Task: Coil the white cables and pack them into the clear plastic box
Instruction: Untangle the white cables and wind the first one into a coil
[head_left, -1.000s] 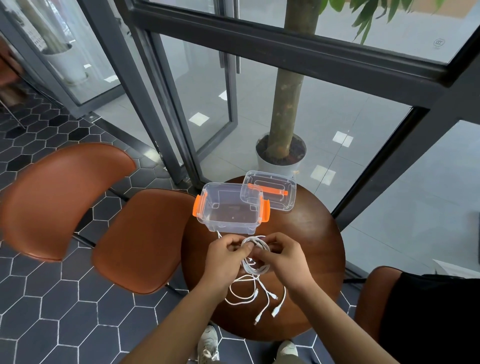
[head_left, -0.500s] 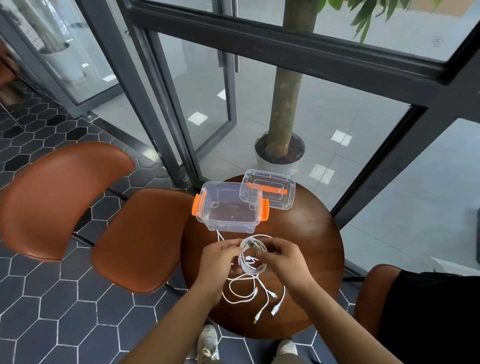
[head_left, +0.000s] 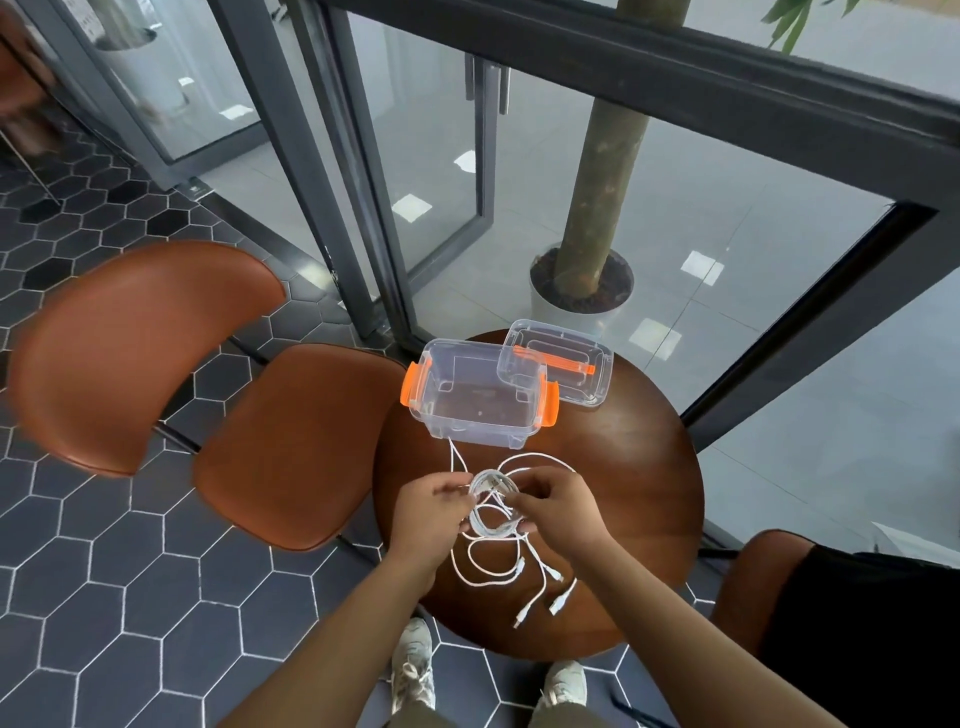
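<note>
A small coil of white cable hangs between my two hands over the round wooden table. My left hand pinches its left side and my right hand grips its right side. Loose white cable ends with plugs trail on the table toward me, and one strand runs up toward the box. The clear plastic box with orange latches stands open behind the coil, nothing visible inside. Its clear lid leans against the box's back right corner.
Two brown leather chairs stand to the left of the table, and another chair with a black item on it is at the right. A potted tree stands behind glass panels beyond the table. My shoes show below the table's edge.
The camera view has shifted slightly. My hands keep working the coil in the same spot; a loop of cable now arcs out above my right hand.
</note>
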